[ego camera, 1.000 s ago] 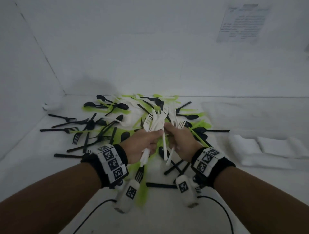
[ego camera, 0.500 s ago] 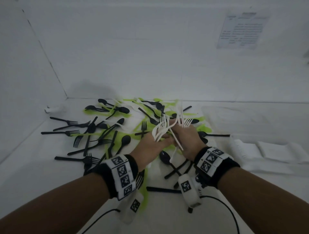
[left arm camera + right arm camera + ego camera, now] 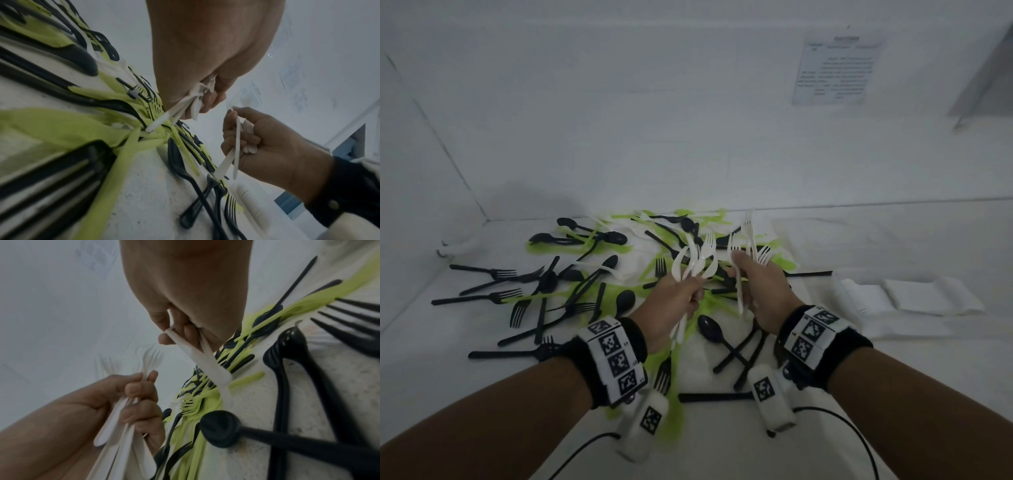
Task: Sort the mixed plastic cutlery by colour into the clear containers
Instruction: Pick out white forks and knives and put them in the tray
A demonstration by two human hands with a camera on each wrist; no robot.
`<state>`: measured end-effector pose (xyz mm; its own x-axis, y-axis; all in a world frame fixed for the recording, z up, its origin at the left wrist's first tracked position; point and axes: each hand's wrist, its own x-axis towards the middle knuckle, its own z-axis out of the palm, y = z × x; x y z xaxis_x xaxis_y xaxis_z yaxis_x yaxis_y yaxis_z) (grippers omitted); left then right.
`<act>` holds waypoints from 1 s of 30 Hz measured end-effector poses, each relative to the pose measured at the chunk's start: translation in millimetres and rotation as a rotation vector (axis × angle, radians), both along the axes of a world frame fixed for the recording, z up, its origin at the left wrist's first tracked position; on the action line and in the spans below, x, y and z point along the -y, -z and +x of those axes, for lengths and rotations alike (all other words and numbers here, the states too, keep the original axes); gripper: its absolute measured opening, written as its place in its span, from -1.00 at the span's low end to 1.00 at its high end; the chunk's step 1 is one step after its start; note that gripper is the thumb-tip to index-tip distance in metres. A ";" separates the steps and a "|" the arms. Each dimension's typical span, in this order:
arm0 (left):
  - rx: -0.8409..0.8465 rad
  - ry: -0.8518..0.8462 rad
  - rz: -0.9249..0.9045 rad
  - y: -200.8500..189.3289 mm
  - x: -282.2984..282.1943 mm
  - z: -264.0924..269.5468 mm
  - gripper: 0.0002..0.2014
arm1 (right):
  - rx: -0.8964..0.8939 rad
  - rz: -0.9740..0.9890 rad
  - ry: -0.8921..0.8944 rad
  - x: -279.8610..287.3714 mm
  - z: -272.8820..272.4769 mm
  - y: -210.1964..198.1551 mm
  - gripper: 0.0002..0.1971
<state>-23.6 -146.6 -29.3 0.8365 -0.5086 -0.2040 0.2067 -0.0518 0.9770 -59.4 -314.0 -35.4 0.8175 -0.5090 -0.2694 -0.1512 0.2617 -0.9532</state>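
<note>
White forks (image 3: 697, 262) fan up from my left hand (image 3: 673, 301), its grip closed round their thin handles; my right hand (image 3: 758, 286) clasps more white cutlery (image 3: 748, 246). Wrist views show flat matte handles jutting below both fists, above glossy black spoons (image 3: 222, 429) and green pieces (image 3: 61, 128) on the speckled bench (image 3: 722, 442).

Surface: you are looking at a white tabletop (image 3: 893, 394).
Centre: black cutlery (image 3: 544, 284) and lime-green cutlery (image 3: 709, 305) are lying scattered, overlapping.
Right: folded white cloths (image 3: 914, 294) are lying beside the pile.
</note>
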 end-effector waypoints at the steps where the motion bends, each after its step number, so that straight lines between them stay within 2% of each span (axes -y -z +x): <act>1: -0.010 -0.002 -0.006 -0.7 0.0 0.2 -0.92 | 0.004 -0.001 0.000 -2.8 0.5 -0.1 -0.69; 6: -0.176 -0.050 -0.125 -6.7 2.6 3.2 -0.80 | 0.018 0.077 -0.082 -20.9 0.9 -0.7 -0.54; 10: -0.125 0.028 -0.100 -10.7 -1.0 3.4 -0.74 | 0.090 0.208 -0.169 -30.3 -1.8 -5.0 -0.63; 12: -0.083 0.002 -0.042 -8.7 -3.4 4.4 -0.77 | 0.079 0.165 -0.125 -31.0 -1.6 -3.9 -0.65; 14: -0.053 -0.033 0.028 -3.2 -5.5 5.9 -0.84 | 0.039 0.075 -0.083 -29.9 -0.6 -1.1 -0.58; 16: -0.078 -0.030 0.025 2.6 -6.4 6.1 -0.87 | 0.031 0.054 -0.086 -29.5 1.2 1.6 -0.54; 20: -0.122 -0.026 -0.076 3.1 -5.6 5.6 -0.83 | 0.103 0.073 -0.089 -36.1 1.0 -1.3 -0.59; 27: 0.034 0.039 -0.031 -4.1 -8.5 4.6 -0.73 | 0.124 0.085 -0.111 -50.2 4.7 -3.7 -0.60; 30: 0.048 -0.083 0.038 4.6 -14.5 16.7 -0.78 | 0.051 -0.003 -0.018 -44.9 8.2 -3.9 -0.56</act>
<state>-6.8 -132.1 -33.9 0.8847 -0.4297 -0.1809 0.1652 -0.0739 0.9835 -51.1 -269.1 -31.5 0.8389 -0.4950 -0.2262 -0.1074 0.2568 -0.9605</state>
